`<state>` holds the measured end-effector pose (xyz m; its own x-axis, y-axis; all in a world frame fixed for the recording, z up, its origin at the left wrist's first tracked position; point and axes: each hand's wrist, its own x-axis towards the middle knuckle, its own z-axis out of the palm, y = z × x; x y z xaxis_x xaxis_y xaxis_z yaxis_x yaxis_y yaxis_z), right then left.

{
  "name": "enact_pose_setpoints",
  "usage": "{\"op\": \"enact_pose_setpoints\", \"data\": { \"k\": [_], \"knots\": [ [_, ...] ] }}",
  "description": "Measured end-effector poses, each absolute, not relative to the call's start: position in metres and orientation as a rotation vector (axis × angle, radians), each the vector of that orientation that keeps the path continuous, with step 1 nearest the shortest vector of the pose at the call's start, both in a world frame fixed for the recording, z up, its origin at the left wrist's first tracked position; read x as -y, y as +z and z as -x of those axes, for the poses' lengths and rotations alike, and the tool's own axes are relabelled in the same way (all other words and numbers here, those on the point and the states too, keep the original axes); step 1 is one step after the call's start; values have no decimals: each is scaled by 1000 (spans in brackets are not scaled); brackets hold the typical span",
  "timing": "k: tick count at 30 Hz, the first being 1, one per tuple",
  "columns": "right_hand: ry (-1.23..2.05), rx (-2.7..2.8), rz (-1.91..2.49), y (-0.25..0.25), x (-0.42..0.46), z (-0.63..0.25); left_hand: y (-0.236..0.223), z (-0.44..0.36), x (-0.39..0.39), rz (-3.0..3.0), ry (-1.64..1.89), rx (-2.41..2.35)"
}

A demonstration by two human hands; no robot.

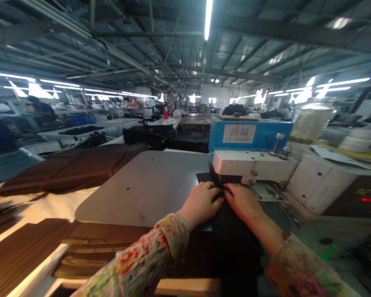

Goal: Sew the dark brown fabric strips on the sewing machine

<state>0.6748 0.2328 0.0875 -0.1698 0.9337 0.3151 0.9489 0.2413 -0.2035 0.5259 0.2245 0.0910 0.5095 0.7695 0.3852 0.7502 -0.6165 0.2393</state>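
A strip of black fabric (231, 243) runs from the front edge up under the head of a white and blue sewing machine (250, 163). Both my hands are on it, close together just before the needle area. My left hand (202, 202) has its fingers curled, with thumb and fingertips pressing the fabric from the left. My right hand (243, 202) pinches the fabric's right side, its fingertips nearly touching the left ones. The needle and the exact stitching spot are hidden behind my fingers and the machine head.
A grey metal work plate (148, 185) lies left of the machine. Brown fabric stacks (77, 165) lie at the left, with more brown pieces (89, 247) below the plate. Black stacks (151, 134) stand behind. A control box (352, 194) with red digits is at right.
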Motion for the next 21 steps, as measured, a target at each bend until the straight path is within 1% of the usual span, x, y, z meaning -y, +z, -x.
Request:
{"op": "enact_pose_setpoints", "data": {
  "k": [21],
  "knots": [
    [-92, 2163, 1741, 85, -235, -675, 89, -526, -227, -2727, 740, -1339]
  ]
}}
